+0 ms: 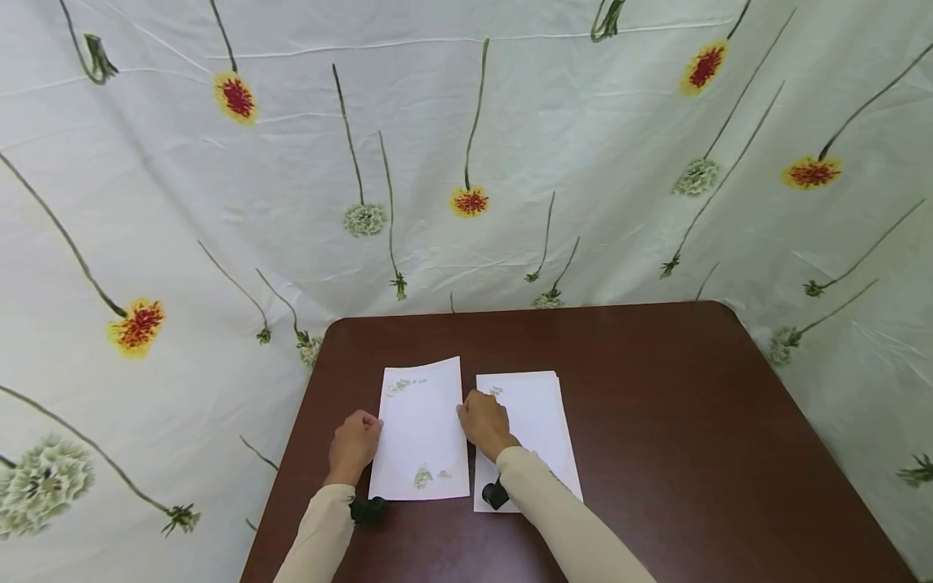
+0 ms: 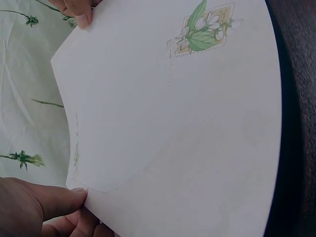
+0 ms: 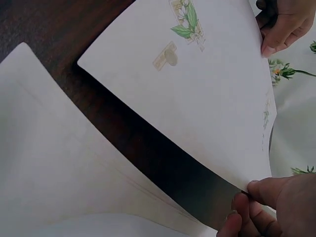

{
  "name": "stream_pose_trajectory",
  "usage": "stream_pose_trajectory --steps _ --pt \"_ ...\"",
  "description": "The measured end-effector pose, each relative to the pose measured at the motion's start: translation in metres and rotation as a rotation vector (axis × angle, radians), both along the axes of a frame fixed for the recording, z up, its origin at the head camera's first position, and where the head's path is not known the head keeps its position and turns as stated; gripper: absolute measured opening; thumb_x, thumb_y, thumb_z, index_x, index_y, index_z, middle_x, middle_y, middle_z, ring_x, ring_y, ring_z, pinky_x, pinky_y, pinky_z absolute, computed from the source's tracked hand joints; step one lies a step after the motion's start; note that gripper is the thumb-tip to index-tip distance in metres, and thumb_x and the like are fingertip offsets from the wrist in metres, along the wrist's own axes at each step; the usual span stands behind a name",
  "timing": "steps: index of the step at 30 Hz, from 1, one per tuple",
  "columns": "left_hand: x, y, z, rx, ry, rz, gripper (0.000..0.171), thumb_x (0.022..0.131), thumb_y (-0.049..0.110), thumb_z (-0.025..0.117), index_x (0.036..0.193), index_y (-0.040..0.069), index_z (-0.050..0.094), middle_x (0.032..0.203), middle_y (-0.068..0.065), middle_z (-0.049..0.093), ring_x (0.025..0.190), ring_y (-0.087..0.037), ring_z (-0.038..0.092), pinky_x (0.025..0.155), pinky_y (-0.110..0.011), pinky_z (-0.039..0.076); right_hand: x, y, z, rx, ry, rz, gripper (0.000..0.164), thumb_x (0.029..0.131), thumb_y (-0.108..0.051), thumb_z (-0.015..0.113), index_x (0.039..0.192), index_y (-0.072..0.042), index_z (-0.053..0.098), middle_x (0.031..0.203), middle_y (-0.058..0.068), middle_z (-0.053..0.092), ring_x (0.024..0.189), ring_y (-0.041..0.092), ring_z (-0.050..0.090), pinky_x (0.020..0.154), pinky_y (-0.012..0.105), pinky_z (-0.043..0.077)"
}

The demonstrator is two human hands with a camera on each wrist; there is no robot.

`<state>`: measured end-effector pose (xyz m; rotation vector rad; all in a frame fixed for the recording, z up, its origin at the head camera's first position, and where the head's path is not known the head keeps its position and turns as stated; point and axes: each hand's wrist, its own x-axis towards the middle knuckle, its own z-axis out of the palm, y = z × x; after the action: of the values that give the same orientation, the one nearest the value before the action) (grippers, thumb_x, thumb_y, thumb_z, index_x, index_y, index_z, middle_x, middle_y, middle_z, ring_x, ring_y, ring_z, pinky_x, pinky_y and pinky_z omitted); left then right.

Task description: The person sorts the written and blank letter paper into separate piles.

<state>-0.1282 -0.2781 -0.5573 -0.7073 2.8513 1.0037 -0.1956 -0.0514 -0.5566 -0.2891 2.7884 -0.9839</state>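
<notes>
Pinched at both long edges, a printed sheet [image 1: 423,441] is held between the left hand [image 1: 354,447] and the right hand [image 1: 487,423], each thumb laid on top and fingers curled below; both grips are closed down to the paper's thickness. The sheet is placed directly between the hands, its long axis running from the near side to the far side, across the line joining the grips. Neither hand can be called nearer, since both edges are touched; the right grip is set slightly farther up. In the wrist views the paper is seen bowed, with dark shadow under its edges, so part of it is judged to be raised. A second paper [image 1: 539,437], doubled at its far right corner, is laid just beside it, partly covered by the right forearm. Both are backed by a dark brown table [image 1: 670,421], which is bordered by pale flowered cloth [image 1: 408,105].
</notes>
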Motion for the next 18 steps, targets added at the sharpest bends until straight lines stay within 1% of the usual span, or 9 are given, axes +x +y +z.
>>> stream_pose_trajectory --steps 3,5,7,9,14,18 --pt "0.003 -0.003 -0.001 -0.019 0.002 0.002 0.025 0.107 0.02 0.058 0.105 -0.004 0.062 0.094 -0.02 0.068 0.081 -0.033 0.064 0.073 -0.05 0.051 0.001 -0.004 -0.002 0.014 0.009 0.004 0.022 0.104 -0.019 0.066 0.087 -0.006 0.067 0.077 0.006 0.069 0.067 0.019 0.063 0.067 0.038 0.053" --pt "0.003 -0.004 -0.001 -0.033 0.007 0.002 0.024 0.107 0.019 0.058 0.104 -0.004 0.062 0.092 -0.02 0.067 0.08 -0.033 0.063 0.073 -0.05 0.051 0.002 -0.007 -0.004 0.031 0.021 0.005 0.022 0.103 -0.019 0.067 0.086 -0.006 0.067 0.078 0.007 0.071 0.07 0.022 0.066 0.071 0.041 0.055" --pt "0.004 -0.006 -0.003 -0.048 0.011 0.004 0.023 0.106 0.018 0.059 0.104 -0.004 0.062 0.092 -0.02 0.068 0.08 -0.034 0.064 0.075 -0.051 0.05 0.003 -0.011 -0.007 0.047 0.031 0.005 0.022 0.103 -0.019 0.068 0.085 -0.006 0.067 0.079 0.008 0.072 0.074 0.025 0.069 0.077 0.045 0.056" --pt "0.004 -0.007 -0.005 -0.065 0.013 0.004 0.022 0.106 0.017 0.059 0.103 -0.004 0.062 0.092 -0.021 0.069 0.082 -0.035 0.065 0.078 -0.053 0.05 0.004 -0.015 -0.01 0.083 0.06 0.016 0.022 0.103 -0.02 0.069 0.085 -0.007 0.067 0.081 0.009 0.073 0.079 0.028 0.072 0.081 0.047 0.055" --pt "0.004 -0.008 -0.011 -0.108 0.009 -0.005 0.02 0.105 0.014 0.06 0.101 -0.005 0.062 0.093 -0.023 0.071 0.086 -0.039 0.067 0.085 -0.057 0.048 0.007 -0.022 -0.018 0.222 0.181 0.047 0.021 0.1 -0.023 0.073 0.089 -0.006 0.066 0.083 0.011 0.075 0.083 0.03 0.075 0.078 0.047 0.054" --pt "0.004 -0.009 -0.013 -0.131 0.024 -0.013 0.019 0.104 0.013 0.061 0.097 -0.005 0.062 0.091 -0.023 0.071 0.086 -0.042 0.068 0.086 -0.058 0.047 0.008 -0.024 -0.021 0.303 0.237 0.051 0.022 0.099 -0.025 0.075 0.093 -0.005 0.068 0.085 0.012 0.075 0.084 0.03 0.075 0.078 0.045 0.055"
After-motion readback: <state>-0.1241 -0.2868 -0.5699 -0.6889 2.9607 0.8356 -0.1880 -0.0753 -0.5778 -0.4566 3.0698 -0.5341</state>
